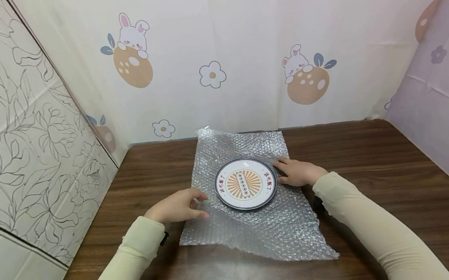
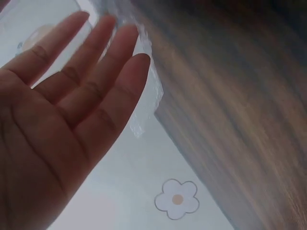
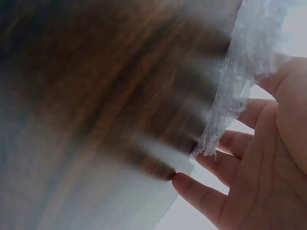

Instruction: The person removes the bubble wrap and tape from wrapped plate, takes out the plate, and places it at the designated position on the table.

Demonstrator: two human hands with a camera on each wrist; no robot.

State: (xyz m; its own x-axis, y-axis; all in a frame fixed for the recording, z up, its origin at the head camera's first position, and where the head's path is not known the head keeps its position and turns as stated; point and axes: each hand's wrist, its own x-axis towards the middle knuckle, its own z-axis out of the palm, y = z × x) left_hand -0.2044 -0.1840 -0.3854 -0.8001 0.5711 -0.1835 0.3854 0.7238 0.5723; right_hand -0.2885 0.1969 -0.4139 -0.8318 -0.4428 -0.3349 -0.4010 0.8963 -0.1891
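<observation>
A round white plate [image 1: 245, 184] with a dark rim, an orange sunburst and red lettering lies on a sheet of bubble wrap [image 1: 258, 230]. To the left of the plate, my left hand [image 1: 180, 205] hovers at the sheet's left edge, fingers relaxed and a small gap from the rim. The left wrist view shows that hand's palm [image 2: 43, 129] bare, its fingers extended. My right hand [image 1: 297, 171] is beside the plate's right rim, its fingers over the wrap. In the right wrist view, the spread fingers [image 3: 201, 196] are near the wrap's edge [image 3: 225, 96], holding nothing.
The dark wooden table [image 1: 358, 158] extends on both sides of the sheet. Behind it hangs a pale curtain [image 1: 238, 33] printed with rabbits and flowers. A white panel with line-drawn flowers [image 1: 20, 111] closes off the left side.
</observation>
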